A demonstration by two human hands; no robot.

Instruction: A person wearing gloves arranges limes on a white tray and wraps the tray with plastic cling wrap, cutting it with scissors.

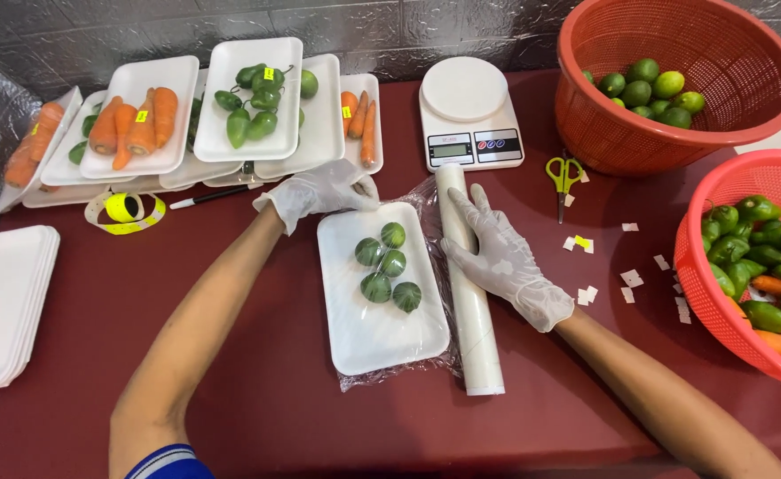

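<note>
On a dark red table [257, 390], in front of the scale [469, 113]: white tray [364, 328] of five limes [389, 270] laid over cling film [426, 208].

Left hand [324, 191] gloved, fingers curled on film at tray's far edge; right hand [500, 257] gloved, spread flat, pressing film roll [472, 328] just right of tray. Scissors [564, 177] right of scale; filled trays [257, 98] left of it.

Tray [364, 333] with limes [389, 270] sits mid-frame on bench [257, 390], film roll [470, 310] just right. Scale [469, 115] above; baskets [674, 133] upper right, filled trays [257, 98] upper left.
</note>
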